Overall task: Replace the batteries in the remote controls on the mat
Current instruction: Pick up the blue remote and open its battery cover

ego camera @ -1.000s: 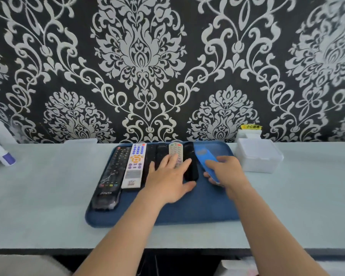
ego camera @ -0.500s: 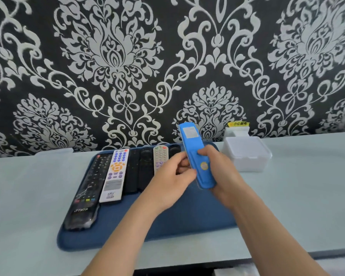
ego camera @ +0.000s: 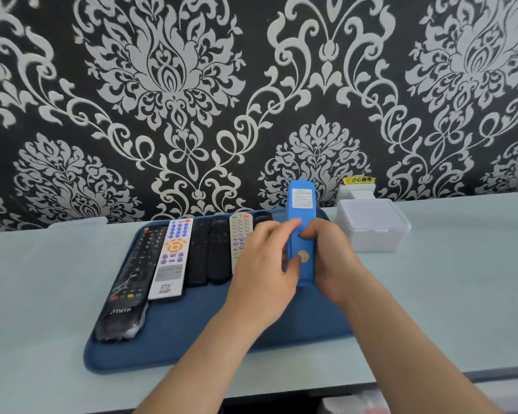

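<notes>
pale table (ego camera: pixel 42 294) carries blue mat (ego camera: pixel 192 348) at centre, lidded translucent box (ego camera: pixel 371 225) right of mat

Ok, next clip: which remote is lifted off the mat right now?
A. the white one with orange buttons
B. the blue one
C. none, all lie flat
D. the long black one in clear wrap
B: the blue remote is held upright, back side facing the camera, between the left hand and right hand, above the mat.
</notes>
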`<state>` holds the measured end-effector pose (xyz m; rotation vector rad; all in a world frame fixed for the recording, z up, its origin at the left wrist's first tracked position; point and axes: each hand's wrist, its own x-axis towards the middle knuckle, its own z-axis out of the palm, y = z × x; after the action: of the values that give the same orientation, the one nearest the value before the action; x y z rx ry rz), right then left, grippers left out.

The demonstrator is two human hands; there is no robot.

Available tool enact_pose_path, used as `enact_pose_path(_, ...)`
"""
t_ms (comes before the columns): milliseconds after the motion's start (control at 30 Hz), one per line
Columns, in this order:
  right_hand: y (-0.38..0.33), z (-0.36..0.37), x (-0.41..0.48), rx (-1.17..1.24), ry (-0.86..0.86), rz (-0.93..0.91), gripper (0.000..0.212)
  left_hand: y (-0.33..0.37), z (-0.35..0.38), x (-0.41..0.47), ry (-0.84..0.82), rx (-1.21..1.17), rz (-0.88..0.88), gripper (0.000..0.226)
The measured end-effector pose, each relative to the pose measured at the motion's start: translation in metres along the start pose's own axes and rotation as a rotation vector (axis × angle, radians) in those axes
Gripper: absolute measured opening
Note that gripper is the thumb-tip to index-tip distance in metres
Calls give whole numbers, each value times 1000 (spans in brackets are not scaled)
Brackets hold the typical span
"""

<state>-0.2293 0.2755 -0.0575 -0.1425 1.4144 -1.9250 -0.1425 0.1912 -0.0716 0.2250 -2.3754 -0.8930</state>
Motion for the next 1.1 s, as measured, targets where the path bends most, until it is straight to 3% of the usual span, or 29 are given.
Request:
enact_pose_path(333,-1,-3,1,-2,-30,-17,36,-1,0,2,21,-118,-27,52)
enact_pose_path(500,-1,2,-2,-20,6,-15,45,-1,0,1,27,32,95,51)
enact_pose_path(600,-8,-1,-8,-12,-59,-13,33,0,0,0,34,104,158,46)
enact_pose_path(733,-12,-7,-12,14,-129,26,30,1,2,1,10,30,84,40)
enact_pose_path(800,-11,-10,-9,1,-94,41,35,7,-3,2,97,-159,-50,20)
enact_pose_path(867,-14,-12,-8,-1,-22,31,34,12,-15,4,115,-355,-199,19)
enact_pose_path(933,-15,-14,-6,40,37,0,28,11,-30,2,-15,-311,-176,30)
enact_pose_path(1033,-16,-14,-4,30,72,-39,32,11,-40,-4,-333,155,11,41)
enact_pose_path(1100,-17,-14,-4,17,78,-60,33,15,-38,-6,-417,275,54,38)
